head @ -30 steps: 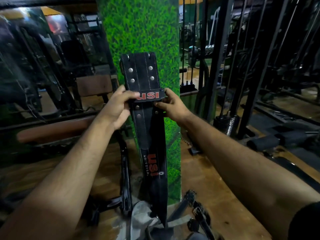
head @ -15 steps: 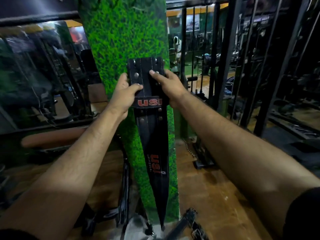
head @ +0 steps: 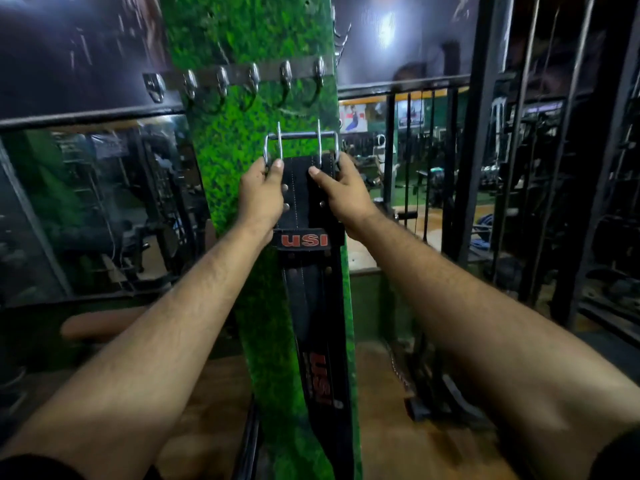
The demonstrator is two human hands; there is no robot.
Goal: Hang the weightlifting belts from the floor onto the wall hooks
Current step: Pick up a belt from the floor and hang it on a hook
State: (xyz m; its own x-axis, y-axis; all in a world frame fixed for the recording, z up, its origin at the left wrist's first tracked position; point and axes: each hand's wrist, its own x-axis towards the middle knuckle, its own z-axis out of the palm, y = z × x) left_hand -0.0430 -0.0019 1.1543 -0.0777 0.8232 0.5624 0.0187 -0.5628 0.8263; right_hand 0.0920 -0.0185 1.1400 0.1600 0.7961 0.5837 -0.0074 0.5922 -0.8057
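**Belt held up below the hook rail**

A black weightlifting belt [head: 306, 202] is held upright against the green turf-covered pillar [head: 221, 161], its steel buckle [head: 300, 147] uppermost and its tail hanging down toward the floor. The belt's top edge is gripped on one side by the left hand [head: 261, 195] and on the other by the right hand [head: 341, 194], thumbs laid on the front. The buckle is seen below the row of wall hooks [head: 254, 77], not touching them.
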